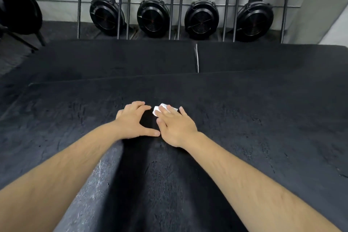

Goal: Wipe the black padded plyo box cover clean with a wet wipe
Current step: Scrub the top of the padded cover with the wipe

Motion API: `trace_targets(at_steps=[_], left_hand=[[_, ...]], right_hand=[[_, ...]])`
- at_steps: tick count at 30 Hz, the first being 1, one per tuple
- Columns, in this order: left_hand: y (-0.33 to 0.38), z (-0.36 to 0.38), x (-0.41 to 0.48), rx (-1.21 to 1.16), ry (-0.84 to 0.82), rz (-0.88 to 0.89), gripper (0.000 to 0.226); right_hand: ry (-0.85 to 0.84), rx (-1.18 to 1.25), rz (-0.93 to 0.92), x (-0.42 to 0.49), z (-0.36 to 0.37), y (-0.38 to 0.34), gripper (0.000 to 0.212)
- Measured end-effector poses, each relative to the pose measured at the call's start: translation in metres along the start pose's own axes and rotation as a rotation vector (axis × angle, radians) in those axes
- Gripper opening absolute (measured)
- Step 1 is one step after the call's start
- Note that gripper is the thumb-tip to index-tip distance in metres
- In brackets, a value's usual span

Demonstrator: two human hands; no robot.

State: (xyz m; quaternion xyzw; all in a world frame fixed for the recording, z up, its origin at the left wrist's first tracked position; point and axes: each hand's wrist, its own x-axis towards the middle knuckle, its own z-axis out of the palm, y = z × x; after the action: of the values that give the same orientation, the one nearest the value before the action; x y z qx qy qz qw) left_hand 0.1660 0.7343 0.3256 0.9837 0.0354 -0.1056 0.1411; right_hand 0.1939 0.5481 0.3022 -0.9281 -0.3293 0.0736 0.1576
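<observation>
Right hand (175,128) is pressing the wet wipe (157,110) under straight, close-set fingers (169,112) for firm contact, while the left hand (131,122), at its nine o'clock, fingers spread, is bracing on the plyo box cover (244,118).

Head view: both hands flat on the black padded cover (244,118), the right hand (174,126) pressing a folded white wet wipe (159,109) under straight fingers, the left hand (132,121) spread just beside it, thumbs nearly touching; four upright rowing-machine flywheels (153,18) behind.
</observation>
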Motion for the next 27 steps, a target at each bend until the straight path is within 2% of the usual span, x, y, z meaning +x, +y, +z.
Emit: trace_targets(at_steps=[2, 5, 9, 11, 14, 17, 20, 23, 27], left_hand=[[-0.003, -0.006, 0.013, 0.039, -0.014, -0.027, 0.131], [0.000, -0.002, 0.023, -0.084, -0.113, -0.075, 0.140], [-0.004, 0.001, 0.027, -0.087, -0.137, -0.078, 0.140], [-0.005, 0.002, 0.029, -0.085, -0.152, -0.074, 0.140], [-0.005, 0.002, 0.029, -0.089, -0.162, -0.072, 0.141], [-0.007, 0.003, 0.029, -0.101, -0.153, -0.064, 0.144], [-0.010, 0.007, 0.031, -0.101, -0.133, -0.058, 0.145], [-0.010, 0.007, 0.033, -0.094, -0.139, -0.057, 0.145], [-0.010, 0.005, 0.033, -0.110, -0.145, -0.054, 0.144]], right_hand=[[-0.028, -0.039, 0.047, 0.014, -0.013, 0.024, 0.050], [-0.037, -0.051, 0.138, 0.048, -0.029, 0.045, 0.050], [0.006, -0.037, 0.058, 0.050, -0.012, 0.028, 0.049], [-0.037, -0.039, 0.019, 0.047, -0.013, 0.031, 0.051], [-0.029, -0.078, 0.045, 0.065, -0.024, 0.035, 0.051], [0.020, -0.067, 0.035, 0.068, -0.011, 0.010, 0.050], [-0.044, -0.049, -0.020, 0.060, 0.000, 0.004, 0.053], [-0.056, -0.071, 0.034, 0.089, -0.016, 0.022, 0.052], [-0.018, -0.109, 0.055, 0.109, -0.019, 0.007, 0.050]])
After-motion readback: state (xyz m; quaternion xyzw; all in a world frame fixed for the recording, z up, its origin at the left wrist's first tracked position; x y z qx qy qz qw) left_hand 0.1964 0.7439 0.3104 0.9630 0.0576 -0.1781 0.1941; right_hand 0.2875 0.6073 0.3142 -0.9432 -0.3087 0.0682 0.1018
